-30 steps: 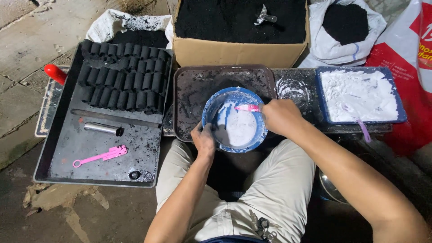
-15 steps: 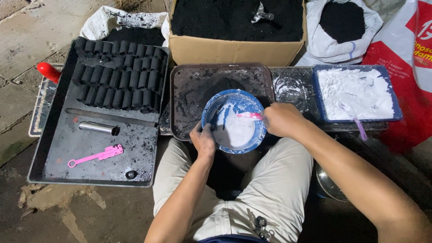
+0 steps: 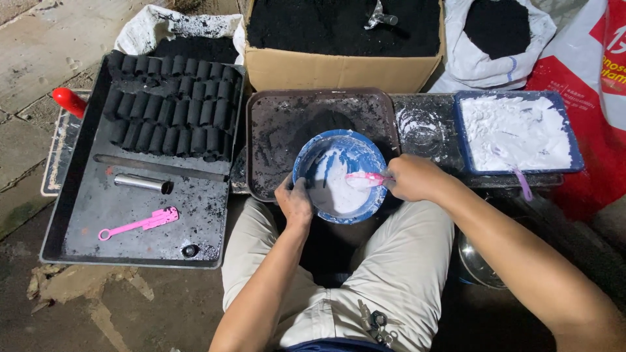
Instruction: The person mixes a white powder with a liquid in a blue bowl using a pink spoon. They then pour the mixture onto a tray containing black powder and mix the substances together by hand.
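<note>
A blue bowl (image 3: pixel 313 156) with white paste inside sits over my lap, against the front edge of a dark brown tray (image 3: pixel 280 124). My left hand (image 3: pixel 295 201) grips the bowl's near-left rim. My right hand (image 3: pixel 412 178) holds a pink spoon (image 3: pixel 365 178) whose tip lies in the white paste.
A black tray (image 3: pixel 78 215) at left carries rows of black cylinders (image 3: pixel 169 111), a metal tube (image 3: pixel 140 183) and a pink tool (image 3: pixel 140 223). A blue tray of white powder (image 3: pixel 515 130) stands at right. Behind are a cardboard box of black powder (image 3: pixel 339 26) and a white sack (image 3: pixel 502 32).
The spoon in my right hand has shifted slightly within the bowl, moving through the white paste. My left hand keeps its hold on the rim.
</note>
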